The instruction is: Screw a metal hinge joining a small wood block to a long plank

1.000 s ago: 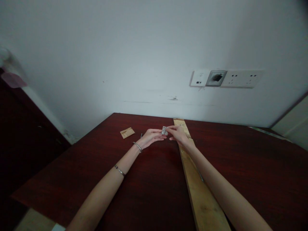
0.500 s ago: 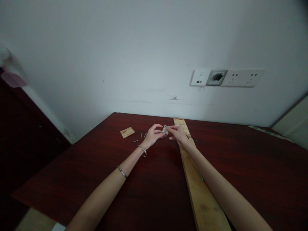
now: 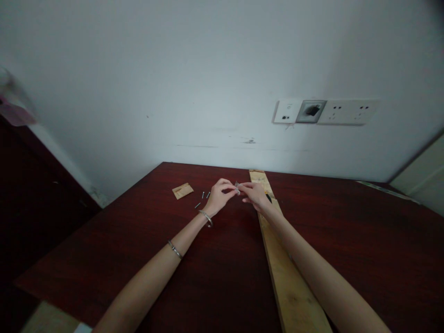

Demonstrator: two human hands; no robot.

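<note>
A small metal hinge (image 3: pixel 237 188) is held between my two hands, above the dark red table; fingertips cover much of it. My left hand (image 3: pixel 219 195) pinches its left side with thumb and fingers. From the right, my right hand (image 3: pixel 255 193) grips the other side. To the left of my left hand lie several screws (image 3: pixel 203 195), loose on the tabletop. A small flat piece of wood (image 3: pixel 182 191) rests beyond them. Beneath my right hand and forearm runs a long wooden plank (image 3: pixel 277 263).
The dark red table (image 3: pixel 201 286) meets a white wall (image 3: pixel 194 83) at the back. Wall sockets (image 3: pixel 326 112) sit above it on the right. A small dark object (image 3: pixel 268 198) lies on the plank beside my right hand, partly hidden.
The hinge has turned between my fingers, so its flat face no longer shows. One screw near my left hand now lies at a different angle.
</note>
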